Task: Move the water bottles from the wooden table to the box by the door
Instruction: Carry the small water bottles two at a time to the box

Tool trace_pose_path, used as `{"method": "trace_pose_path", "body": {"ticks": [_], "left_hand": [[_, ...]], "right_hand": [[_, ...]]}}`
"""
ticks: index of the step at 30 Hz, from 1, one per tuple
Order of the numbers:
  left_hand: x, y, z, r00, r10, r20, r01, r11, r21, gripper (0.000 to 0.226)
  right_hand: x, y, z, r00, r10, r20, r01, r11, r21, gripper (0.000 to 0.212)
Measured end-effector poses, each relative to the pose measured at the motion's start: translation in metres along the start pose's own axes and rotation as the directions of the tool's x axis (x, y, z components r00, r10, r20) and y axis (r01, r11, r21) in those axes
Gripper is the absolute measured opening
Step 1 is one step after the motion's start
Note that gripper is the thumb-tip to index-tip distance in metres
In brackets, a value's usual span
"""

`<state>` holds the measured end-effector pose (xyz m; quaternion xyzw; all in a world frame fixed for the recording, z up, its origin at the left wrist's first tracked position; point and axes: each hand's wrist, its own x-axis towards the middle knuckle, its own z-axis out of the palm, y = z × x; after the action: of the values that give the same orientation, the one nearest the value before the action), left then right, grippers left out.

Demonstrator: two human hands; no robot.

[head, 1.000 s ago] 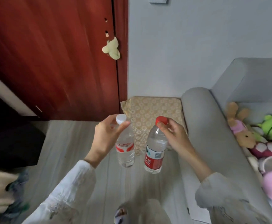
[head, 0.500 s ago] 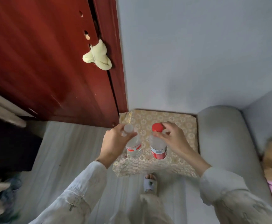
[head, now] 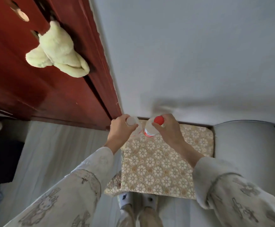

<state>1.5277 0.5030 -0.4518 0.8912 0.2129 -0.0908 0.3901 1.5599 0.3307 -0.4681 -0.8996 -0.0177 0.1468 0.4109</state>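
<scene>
We judge the carry nearly done and the setting-down not yet finished: both bottles are at the box point(head: 158, 163) by the door point(head: 35, 89), but each is in a hand rather than released. Our left hand point(head: 119, 128) is curled round the neck of the white-capped bottle point(head: 131, 122), its cap showing just above the fingers and the clear body hanging below and inward of the palm. Our right hand point(head: 168, 128) pinches the red-capped bottle point(head: 150, 128) at its top — the cap sits just inside the fingertips, the red-labelled body below them. The two bottles hang close together between the hands, over the far end of the box's patterned cover; whether their bases touch it we cannot tell. What is left is lowering and letting go — any more bottles on the tabletop lie out of sight.
</scene>
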Motion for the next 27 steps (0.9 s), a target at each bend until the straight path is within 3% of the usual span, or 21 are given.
{"method": "trace_pose_path", "body": {"ticks": [14,16,19,22,24,27], "left_hand": [[0.072,0.009,0.040,0.999,0.034,-0.015,-0.036,0.990,-0.137,0.017],[0.073,0.010,0.042,0.999,0.034,0.003,-0.033,0.985,-0.168,0.022],[0.074,0.013,0.041,0.997,-0.056,0.051,0.067,0.965,-0.253,0.048],[0.071,0.020,0.035,0.982,-0.152,0.115,0.185,0.910,-0.372,0.067],[0.063,0.025,0.030,0.972,-0.187,0.144,0.228,0.901,-0.368,0.074],[0.037,0.034,0.017,0.969,-0.199,0.145,0.237,0.918,-0.318,0.070]], "right_hand": [[0.064,0.010,0.026,0.996,0.040,-0.080,-0.032,0.995,0.098,0.027],[0.065,0.008,0.026,0.997,0.062,-0.053,-0.054,0.990,0.129,0.028],[0.067,0.004,0.021,0.992,0.128,0.025,-0.130,0.971,0.199,0.033],[0.061,-0.003,0.015,0.971,0.223,0.081,-0.237,0.931,0.279,0.052],[0.052,-0.008,0.008,0.959,0.259,0.111,-0.281,0.912,0.298,0.058],[0.030,-0.015,-0.008,0.943,0.277,0.182,-0.319,0.908,0.273,0.049]]}}
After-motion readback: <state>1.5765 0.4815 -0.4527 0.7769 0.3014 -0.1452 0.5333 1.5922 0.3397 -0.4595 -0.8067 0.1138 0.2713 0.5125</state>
